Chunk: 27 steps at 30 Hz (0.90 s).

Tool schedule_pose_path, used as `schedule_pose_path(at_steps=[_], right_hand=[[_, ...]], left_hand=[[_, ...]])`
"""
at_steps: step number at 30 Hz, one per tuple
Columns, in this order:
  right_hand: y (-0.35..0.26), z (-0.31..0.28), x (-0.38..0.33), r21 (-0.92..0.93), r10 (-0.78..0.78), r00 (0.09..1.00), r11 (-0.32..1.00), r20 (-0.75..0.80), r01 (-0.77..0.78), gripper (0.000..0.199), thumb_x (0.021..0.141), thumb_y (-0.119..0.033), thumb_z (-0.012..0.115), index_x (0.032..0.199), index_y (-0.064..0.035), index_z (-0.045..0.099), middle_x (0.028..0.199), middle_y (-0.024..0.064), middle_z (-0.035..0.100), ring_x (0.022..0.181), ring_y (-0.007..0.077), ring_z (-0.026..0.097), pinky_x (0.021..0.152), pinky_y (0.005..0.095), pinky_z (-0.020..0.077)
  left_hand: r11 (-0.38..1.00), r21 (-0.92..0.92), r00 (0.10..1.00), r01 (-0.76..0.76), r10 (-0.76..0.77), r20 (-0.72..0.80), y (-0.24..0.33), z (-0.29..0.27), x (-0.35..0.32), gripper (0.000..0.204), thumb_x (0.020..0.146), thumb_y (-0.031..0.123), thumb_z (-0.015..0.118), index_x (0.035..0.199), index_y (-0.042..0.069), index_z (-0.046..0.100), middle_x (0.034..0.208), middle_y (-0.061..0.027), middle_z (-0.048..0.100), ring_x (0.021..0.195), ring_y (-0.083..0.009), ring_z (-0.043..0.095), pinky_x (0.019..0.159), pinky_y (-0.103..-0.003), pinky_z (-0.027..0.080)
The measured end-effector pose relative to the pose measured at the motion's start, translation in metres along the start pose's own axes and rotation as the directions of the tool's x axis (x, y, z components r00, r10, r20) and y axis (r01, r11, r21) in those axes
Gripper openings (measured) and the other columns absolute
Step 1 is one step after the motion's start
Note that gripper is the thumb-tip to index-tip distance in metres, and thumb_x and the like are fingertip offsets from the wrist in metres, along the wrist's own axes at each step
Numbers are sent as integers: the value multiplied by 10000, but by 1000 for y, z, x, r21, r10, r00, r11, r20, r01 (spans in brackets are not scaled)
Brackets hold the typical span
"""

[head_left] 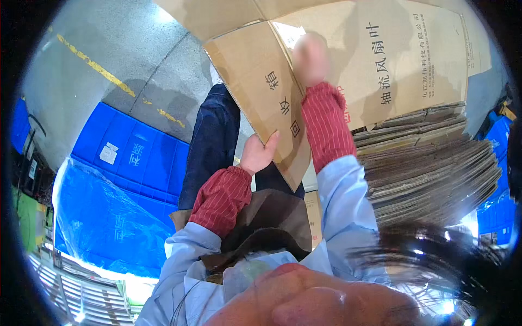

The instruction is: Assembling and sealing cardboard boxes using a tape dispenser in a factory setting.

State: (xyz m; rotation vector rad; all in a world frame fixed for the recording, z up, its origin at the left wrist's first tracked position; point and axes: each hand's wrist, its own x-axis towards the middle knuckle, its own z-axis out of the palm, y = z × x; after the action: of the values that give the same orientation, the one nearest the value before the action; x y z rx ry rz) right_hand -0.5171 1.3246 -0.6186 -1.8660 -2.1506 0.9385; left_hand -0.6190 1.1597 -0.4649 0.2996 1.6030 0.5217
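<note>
A brown cardboard carton (356, 43) with dark printing lies before me, and a long narrow panel (247, 68) of it angles down toward my lap. My left hand (260, 154) grips the near left edge of that panel, thumb on top and the other fingers hidden beneath. Farther off, my right hand (311, 58) is at the crease between the narrow panel and the wide one. It is too blurred to make out its fingers. A white patch (289, 33), perhaps paper, shows just beside it. Red striped sleeve covers (329, 122) sit on both forearms.
A tall stack of flattened cardboard (429, 168) stands at my right, under the carton. Blue crates or boxes (128, 152), partly wrapped in clear film, stand at my left. More blue containers (497, 179) are at the far right. A yellow line (98, 68) crosses the grey floor.
</note>
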Motion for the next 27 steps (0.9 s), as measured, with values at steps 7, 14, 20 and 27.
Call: schedule_pose_path(at_steps=[7,14,20,27], right_hand=[[3,25,66,-23,-218,973,976,-78,217,77,711,-83,598,769,-123,630,808,26,575,748,196,563,657,287,449],[-3,13,58,111,-116,992,988,56,109,42,735,-117,582,740,-87,611,795,62,574,725,224,561,642,314,436],[19,-2,-64,437,143,982,881,124,-184,167,853,-166,449,853,-6,498,724,94,536,667,160,496,630,289,422],[55,-79,-120,849,634,613,-138,471,-509,212,838,-232,480,672,-105,449,555,-4,441,438,82,396,384,205,301]], left_hand=[[1000,21,1000,-7,7,-9,8,-1,0,271,812,235,509,958,16,571,817,-192,601,787,-313,586,663,-333,443],[999,-34,999,42,-43,-20,8,-9,-1,269,809,211,522,963,-4,571,846,-154,617,770,-252,597,673,-312,444],[938,-233,966,258,-258,30,4,-21,5,258,838,155,503,1011,-34,535,937,-74,579,827,-131,528,715,-267,424],[990,-116,994,82,-73,75,11,-19,3,272,840,155,510,1037,-33,521,961,-71,573,862,-131,525,737,-264,424]])
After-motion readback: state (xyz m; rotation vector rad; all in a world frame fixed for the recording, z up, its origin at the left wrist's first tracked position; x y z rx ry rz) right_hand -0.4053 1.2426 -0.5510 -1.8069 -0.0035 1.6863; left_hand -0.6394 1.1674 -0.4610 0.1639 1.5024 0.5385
